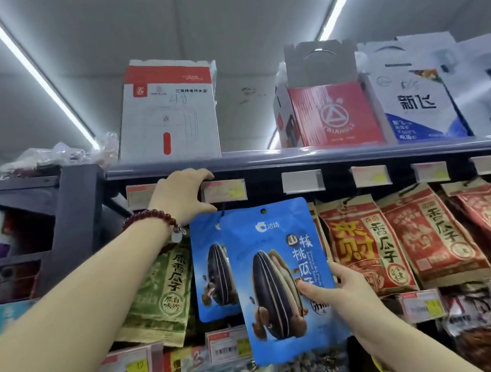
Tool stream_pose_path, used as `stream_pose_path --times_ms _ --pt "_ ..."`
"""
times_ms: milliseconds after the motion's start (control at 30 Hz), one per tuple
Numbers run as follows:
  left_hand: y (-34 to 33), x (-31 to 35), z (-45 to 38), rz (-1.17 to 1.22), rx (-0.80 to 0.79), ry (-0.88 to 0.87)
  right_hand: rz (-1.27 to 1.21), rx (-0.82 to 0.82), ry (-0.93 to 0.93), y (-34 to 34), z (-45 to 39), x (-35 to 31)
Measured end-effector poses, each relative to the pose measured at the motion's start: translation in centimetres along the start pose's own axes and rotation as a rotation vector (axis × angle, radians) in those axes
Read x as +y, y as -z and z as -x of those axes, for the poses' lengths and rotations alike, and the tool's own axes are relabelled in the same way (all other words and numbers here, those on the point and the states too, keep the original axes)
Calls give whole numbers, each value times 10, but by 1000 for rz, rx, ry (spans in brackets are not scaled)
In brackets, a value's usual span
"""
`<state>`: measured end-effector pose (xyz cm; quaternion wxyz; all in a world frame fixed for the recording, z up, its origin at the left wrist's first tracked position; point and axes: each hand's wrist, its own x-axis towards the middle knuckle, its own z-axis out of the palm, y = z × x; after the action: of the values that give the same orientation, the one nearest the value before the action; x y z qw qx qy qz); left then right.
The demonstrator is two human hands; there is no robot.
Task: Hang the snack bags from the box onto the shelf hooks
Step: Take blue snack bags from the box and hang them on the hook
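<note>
We raise left hand (182, 196) to shelf (297, 158) front edge, grip curled around price tag (222, 191). Right hand (345, 294) reaches up, grip pinching blue snack bag (280, 280) at lower right edge, just below hooks. Second blue bag (210, 268) hangs behind. Red boxes (334, 115) sit atop shelf.

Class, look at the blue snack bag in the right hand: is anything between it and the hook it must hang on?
Yes. The price tag hangs at the hook's front end, just above the blue bag. The left hand grips that tag. Another blue bag already hangs behind. The hook itself is mostly hidden.
</note>
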<state>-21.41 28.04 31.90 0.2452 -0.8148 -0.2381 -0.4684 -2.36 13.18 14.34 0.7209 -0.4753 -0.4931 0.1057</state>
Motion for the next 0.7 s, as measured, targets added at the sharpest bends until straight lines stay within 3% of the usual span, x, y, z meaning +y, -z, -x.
stream_pose_path --times_ms 200,700 --pt "-5 -6 -2 80 22 0 22 -26 -9 -2 -9 0" --pt "13 0 -2 235 -104 78 -21 -93 -10 -47 -56 -8"
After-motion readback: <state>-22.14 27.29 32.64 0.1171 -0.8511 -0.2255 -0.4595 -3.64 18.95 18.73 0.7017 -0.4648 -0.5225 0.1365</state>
